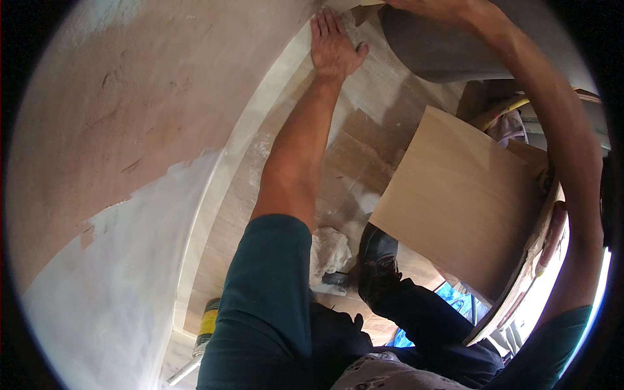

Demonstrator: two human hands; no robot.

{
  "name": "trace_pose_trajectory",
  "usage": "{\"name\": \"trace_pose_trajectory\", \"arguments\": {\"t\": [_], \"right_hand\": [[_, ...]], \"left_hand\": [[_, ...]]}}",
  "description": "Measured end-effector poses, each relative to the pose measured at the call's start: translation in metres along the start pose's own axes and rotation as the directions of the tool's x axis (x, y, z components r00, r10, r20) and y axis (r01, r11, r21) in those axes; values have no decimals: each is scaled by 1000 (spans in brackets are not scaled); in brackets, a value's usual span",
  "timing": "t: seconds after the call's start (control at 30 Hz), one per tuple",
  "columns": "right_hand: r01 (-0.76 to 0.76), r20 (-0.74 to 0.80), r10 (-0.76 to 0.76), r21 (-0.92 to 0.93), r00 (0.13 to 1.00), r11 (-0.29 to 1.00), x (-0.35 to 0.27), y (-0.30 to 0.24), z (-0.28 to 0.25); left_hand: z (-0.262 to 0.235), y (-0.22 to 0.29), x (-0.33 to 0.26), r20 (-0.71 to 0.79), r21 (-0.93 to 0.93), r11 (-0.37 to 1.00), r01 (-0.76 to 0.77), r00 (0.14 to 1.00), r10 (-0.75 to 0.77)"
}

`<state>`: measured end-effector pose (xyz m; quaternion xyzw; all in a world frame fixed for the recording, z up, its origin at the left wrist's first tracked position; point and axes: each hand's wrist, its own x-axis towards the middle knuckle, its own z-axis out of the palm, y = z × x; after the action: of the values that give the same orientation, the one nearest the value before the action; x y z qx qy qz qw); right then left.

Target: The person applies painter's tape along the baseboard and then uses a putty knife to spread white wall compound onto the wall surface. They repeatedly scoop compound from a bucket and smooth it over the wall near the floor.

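Observation:
My left hand (335, 52) reaches far forward with its fingers stretched out and a little apart, and its thumb points to the right. It appears to lie flat near the pale strip (265, 84) along the foot of the wall, and nothing shows in it. My right arm curves up the right side. Of my right hand (432, 5), only part shows at the top edge, and its fingers are cut off. A pale flat piece (354, 3) shows between the two hands, but I cannot tell whether either one touches it.
On the left rises a wall (143, 97), brownish above and whitish below. Dusty wood-look boards (364, 156) lie underneath. A brown board (461, 201) stands by my dark shoe (378, 250). Crumpled white material (331, 250), a yellow-banded can (208, 322) and blue sheeting (458, 299) are nearby.

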<state>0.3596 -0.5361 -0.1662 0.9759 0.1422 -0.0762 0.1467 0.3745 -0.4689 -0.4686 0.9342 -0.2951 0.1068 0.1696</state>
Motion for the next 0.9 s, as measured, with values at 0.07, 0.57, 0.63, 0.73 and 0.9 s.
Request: {"name": "trace_pose_trajectory", "arguments": {"t": [0.07, 0.57, 0.63, 0.73, 0.9], "right_hand": [[10, -46, -9, 13, 999, 1000, -3, 4, 2], [20, -8, -20, -34, 1000, 999, 2, -6, 10], [19, -14, -19, -38, 1000, 999, 2, -6, 11], [24, -50, -25, -25, 998, 999, 2, -2, 20], [-17, -11, 17, -53, 1000, 998, 9, -9, 34]], "left_hand": [[-1, 4, -2, -15, 23, 1000, -13, 1000, 13], [-7, 1, 2, 57, 82, 997, -10, 998, 6], [-7, 1, 3, 56, 86, 996, -16, 998, 11], [-16, 2, 5, 93, 47, 999, -25, 995, 21], [-31, -8, 23, 326, 81, 993, -83, 944, 52]]}}
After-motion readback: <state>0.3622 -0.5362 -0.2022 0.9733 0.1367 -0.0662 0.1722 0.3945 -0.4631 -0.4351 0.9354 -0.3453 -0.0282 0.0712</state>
